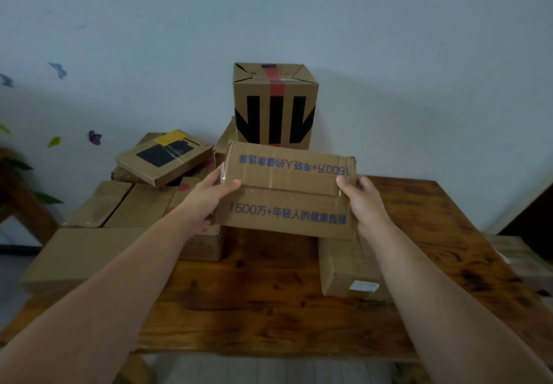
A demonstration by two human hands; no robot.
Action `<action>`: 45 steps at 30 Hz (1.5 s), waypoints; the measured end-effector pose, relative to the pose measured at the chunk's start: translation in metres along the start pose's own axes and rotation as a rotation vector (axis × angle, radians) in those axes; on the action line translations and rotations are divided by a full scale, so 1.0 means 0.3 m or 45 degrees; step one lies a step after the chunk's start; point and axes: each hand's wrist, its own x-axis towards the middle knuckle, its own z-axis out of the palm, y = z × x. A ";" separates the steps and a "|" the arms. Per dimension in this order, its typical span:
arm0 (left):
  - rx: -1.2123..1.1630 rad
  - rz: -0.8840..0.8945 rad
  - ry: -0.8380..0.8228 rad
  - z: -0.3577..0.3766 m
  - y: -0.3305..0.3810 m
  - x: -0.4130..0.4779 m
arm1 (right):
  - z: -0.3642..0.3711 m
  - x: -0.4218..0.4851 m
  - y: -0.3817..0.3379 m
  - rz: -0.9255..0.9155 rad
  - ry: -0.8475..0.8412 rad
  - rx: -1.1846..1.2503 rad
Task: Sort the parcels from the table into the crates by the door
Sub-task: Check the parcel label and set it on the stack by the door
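I hold a brown cardboard parcel with blue printed text (287, 192) above the wooden table (269, 309). My left hand (209, 195) grips its left end and my right hand (363, 201) grips its right end. Behind it stands a tall carton with black stripes and red tape (273, 105). A small parcel with a white label (350, 267) lies on the table under the held one's right side. No crates or door are in view.
Several flat brown parcels (89, 252) cover the table's left half, with a tilted flat box with a black patch (163, 156) stacked on top. A pale wall rises behind. More boxes (520, 258) lie low at the right. Plant leaves (18, 165) show at the left.
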 end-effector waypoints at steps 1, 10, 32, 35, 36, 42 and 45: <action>-0.013 0.007 0.024 -0.004 -0.003 -0.002 | -0.009 0.005 -0.011 0.042 -0.097 0.030; -0.071 -0.023 0.100 -0.049 0.015 -0.004 | 0.003 0.015 -0.031 0.244 -0.205 -0.027; -0.074 0.234 0.129 -0.077 0.032 -0.028 | 0.007 -0.023 0.015 0.047 -0.212 0.041; -0.057 0.188 -0.093 -0.086 0.017 -0.024 | -0.004 -0.014 0.020 0.064 -0.115 0.087; -0.049 0.162 -0.156 -0.086 0.012 -0.024 | -0.008 -0.012 0.019 0.074 -0.112 0.082; -0.031 0.085 -0.192 -0.051 -0.005 -0.001 | -0.044 -0.046 0.034 0.183 -0.252 0.149; 0.012 0.126 -0.208 -0.012 0.015 0.026 | -0.097 -0.072 0.051 0.135 -0.103 0.164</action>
